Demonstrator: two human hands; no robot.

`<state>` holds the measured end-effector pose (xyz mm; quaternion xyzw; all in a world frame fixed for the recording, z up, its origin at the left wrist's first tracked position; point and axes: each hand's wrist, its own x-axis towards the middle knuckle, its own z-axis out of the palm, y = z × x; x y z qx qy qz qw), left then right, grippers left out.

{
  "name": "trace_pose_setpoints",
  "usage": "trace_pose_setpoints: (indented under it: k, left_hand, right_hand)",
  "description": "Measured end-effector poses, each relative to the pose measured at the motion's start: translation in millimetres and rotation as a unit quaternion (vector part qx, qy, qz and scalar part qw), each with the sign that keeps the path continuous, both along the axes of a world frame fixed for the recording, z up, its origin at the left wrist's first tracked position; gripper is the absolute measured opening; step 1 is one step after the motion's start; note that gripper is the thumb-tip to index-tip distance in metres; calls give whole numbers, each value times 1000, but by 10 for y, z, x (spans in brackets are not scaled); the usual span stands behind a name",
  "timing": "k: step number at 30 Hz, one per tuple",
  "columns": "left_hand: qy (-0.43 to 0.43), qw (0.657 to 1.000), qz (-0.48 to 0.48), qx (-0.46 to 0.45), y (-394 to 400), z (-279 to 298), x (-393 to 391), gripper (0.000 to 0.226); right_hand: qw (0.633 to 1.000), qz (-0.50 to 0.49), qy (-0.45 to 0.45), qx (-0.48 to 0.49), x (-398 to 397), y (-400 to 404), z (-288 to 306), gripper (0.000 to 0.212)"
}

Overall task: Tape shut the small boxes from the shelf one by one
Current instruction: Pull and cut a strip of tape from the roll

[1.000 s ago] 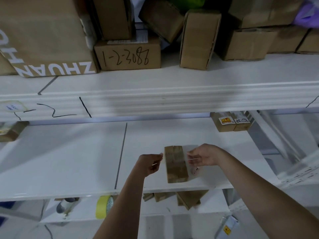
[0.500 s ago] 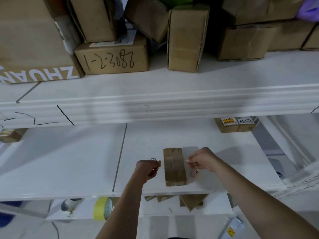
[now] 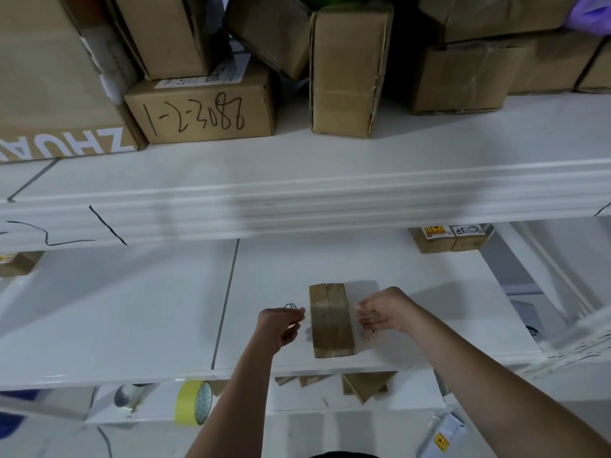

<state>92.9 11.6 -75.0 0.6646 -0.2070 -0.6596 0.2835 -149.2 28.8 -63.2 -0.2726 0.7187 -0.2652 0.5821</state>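
Observation:
A small brown cardboard box [image 3: 331,325] lies on the white middle shelf [image 3: 132,312], its top seam running away from me. My left hand [image 3: 280,325] is just left of the box, its fingers pinching a crumpled end of clear tape [image 3: 292,305]. On the box's other side, my right hand [image 3: 383,314] has its fingertips pinched together on what looks like the other end. The clear strip between them is hard to see as it crosses the box top.
A yellow tape roll [image 3: 194,403] and several folded cardboard pieces [image 3: 363,386] sit on the shelf below. Two small labelled boxes [image 3: 449,239] stand at the back right, another small box [image 3: 18,262] at the far left. Larger cartons [image 3: 345,71] crowd the upper shelf.
Both hands stay beside the box, holding the tape. My right hand has drawn slightly away from the box edge, and the view has shifted a little.

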Motion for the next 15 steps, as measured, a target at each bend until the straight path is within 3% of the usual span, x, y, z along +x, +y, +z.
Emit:
trace_pose_setpoints:
  k: [6,15]
  left_hand:
    - [-1,1000,-3,-1,-2,-14,9,27]
    - [-13,1000,-14,-5,1,-33,34,25]
  right_hand:
    - [1000,-15,-9,16,26,-28,-18,24]
    - [999,2,49,9,62,-3,-49,19]
